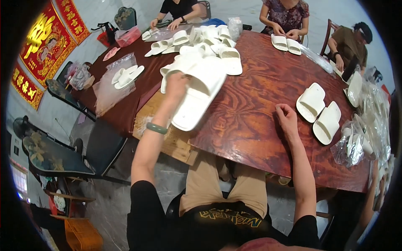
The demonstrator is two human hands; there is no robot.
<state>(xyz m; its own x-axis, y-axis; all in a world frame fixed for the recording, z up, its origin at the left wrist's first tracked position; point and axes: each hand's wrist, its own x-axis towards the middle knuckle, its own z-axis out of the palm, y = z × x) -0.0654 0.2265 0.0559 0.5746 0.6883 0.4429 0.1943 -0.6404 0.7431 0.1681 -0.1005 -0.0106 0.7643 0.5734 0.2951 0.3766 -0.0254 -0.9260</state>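
Observation:
My left hand (176, 86) is closed on white slide slippers (190, 111), lifted above the near edge of the table; one large slipper faces me and another shows behind it. The fingers partly hide where they grip the straps. On the red-brown tabletop rests my right hand (287, 118), its fingers curled together with nothing visible in them. Just right of it lies a pair of white slippers (310, 102), side by side, the second slipper (326, 123) nearer to me. Beyond my left hand is a heap of white slippers (205, 35).
Clear plastic bags (370, 113) pile up at the right edge. Across the wooden table (255, 88) sit several people, one with a pair of slippers (286, 44) close by. At left, a slipper pair (127, 77) lies on plastic film, near a chair (58, 150).

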